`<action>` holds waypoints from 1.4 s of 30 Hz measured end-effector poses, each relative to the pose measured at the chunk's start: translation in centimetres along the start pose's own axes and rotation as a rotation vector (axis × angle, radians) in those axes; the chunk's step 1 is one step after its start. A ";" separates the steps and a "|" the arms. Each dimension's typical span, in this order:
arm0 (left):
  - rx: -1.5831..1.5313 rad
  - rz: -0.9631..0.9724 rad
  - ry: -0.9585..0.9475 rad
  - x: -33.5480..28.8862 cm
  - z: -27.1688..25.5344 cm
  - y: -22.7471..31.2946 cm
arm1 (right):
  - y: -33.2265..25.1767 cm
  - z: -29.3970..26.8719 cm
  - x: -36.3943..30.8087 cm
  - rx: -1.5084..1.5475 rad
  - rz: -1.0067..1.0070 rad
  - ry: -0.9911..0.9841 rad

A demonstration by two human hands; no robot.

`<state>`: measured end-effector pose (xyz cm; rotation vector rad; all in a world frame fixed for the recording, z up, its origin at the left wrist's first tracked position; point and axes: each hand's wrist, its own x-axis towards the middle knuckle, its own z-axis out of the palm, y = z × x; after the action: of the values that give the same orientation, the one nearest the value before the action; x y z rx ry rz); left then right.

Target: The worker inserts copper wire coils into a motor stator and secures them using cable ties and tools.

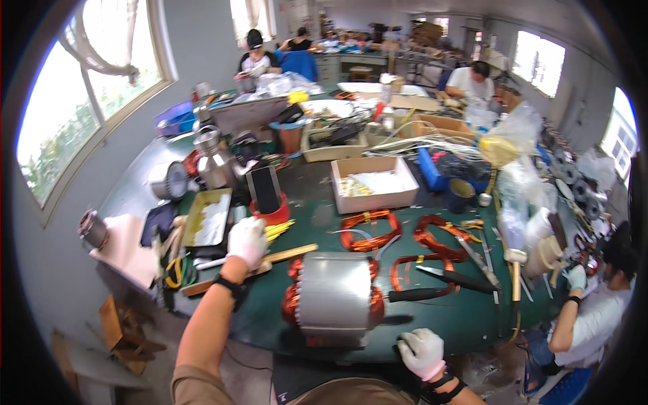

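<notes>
My left hand (248, 241), in a white glove, reaches out beside several thin yellow sticks (278, 230) and a red round container (271, 210); its fingers are blurred and partly hidden. My right hand (422, 352), also gloved in white, is at the table's near edge with thumb and fingers loosely apart, nothing seen in it. Between my arms lies a motor stator (334, 290), a silver cylinder with copper windings at both ends. Copper wire coils (370, 231) lie behind it. A black-handled tool (413, 295) lies to its right, near a dark-handled knife (466, 279).
A wooden stick (290, 253) lies behind the stator. A phone (264, 189) stands at the red container. A yellowish tray (208, 219) is left, a cardboard box (374, 185) behind the coils. A co-worker (594, 304) sits at the right; others work farther back.
</notes>
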<state>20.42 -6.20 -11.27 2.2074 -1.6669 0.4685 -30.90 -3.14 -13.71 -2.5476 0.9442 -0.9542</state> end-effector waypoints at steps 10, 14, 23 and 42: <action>-0.547 0.020 0.196 -5.2 -19.2 9.4 | -2.9 -7.2 3.9 0.263 0.045 0.036; -0.595 0.566 0.105 -6.6 -22.8 15.1 | -7.2 -10.0 9.7 0.476 0.022 0.065; -0.759 0.596 -0.040 -9.2 -21.7 14.8 | -11.0 -9.0 12.8 0.650 -0.142 -0.132; -0.804 -0.105 -0.048 -13.1 -9.1 5.3 | -3.5 -4.5 16.1 0.030 0.249 -0.619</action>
<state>11.37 7.74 -8.72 1.6826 -1.4004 -0.2579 -22.99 -11.14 -0.87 -2.3837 0.9942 -0.0883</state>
